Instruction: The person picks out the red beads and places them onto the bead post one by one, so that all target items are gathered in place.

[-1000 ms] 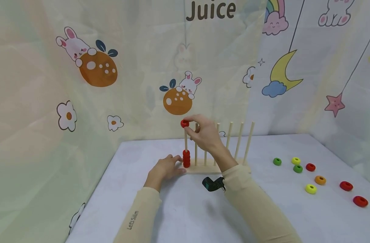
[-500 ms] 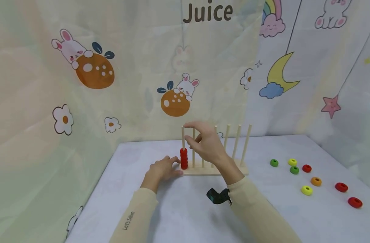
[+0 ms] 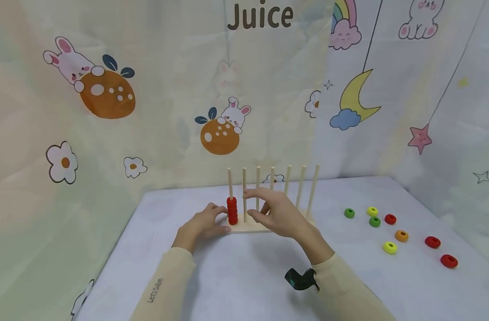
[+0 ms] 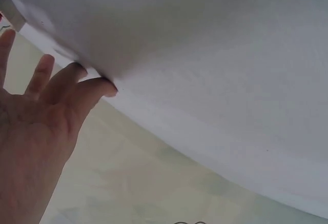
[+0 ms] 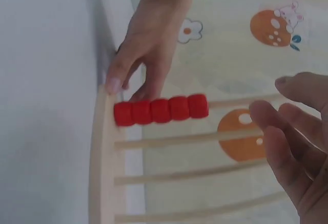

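Steadying the wooden rack (image 3: 244, 228), the left hand (image 3: 206, 221) presses with relaxed fingers. Right hand (image 3: 277, 213), spread and empty, sits beside the red stack (image 3: 232, 211). Next probably calls for another loose ring (image 3: 390, 219).

Upright pegs (image 3: 285, 187) before right hand (image 3: 277, 215)

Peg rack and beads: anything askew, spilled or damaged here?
Nothing stands out. The peg rack stands upright, five red beads stacked neatly on its leftmost peg; loose beads lie scattered flat on the table, none broken.
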Motion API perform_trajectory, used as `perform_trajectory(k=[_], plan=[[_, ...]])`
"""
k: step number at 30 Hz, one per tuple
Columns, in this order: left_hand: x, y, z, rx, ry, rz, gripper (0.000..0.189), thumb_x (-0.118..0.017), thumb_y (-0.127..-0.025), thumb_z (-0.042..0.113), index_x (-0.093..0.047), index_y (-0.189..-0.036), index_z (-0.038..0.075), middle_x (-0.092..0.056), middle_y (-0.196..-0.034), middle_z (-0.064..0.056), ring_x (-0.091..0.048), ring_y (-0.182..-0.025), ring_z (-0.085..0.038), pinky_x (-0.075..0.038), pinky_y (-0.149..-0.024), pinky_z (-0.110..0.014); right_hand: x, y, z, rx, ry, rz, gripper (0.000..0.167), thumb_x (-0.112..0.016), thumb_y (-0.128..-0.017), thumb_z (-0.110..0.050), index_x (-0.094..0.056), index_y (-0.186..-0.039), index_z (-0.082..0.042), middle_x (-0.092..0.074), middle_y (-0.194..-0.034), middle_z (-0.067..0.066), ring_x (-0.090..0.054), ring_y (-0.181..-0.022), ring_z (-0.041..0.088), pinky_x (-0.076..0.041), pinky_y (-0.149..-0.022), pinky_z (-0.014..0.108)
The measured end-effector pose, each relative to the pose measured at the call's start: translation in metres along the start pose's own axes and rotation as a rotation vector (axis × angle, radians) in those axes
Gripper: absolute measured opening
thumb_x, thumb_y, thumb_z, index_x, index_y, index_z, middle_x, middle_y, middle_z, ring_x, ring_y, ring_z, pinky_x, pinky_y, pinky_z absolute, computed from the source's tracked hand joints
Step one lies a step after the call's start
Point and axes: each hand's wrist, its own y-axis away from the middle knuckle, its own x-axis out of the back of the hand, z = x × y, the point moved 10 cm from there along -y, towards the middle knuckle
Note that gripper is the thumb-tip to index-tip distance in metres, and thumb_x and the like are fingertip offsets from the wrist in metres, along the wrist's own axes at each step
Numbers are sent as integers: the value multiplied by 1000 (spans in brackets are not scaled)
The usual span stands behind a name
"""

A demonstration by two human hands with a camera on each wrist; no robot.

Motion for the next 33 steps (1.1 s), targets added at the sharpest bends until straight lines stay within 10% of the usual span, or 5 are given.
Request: perform_trajectory(k=[33], plan=[[3,-6,-6,81,-7,-105,51,-79,-88,42,-60,-134,33,-56,-132,-5,-52,-127,-33,-47,-101,-60,50,63,57,-92,123,-123,41,-78,-90,-6,-66,-129,-13,-70,-123,3,-64,-77,6,-56,-64,26]])
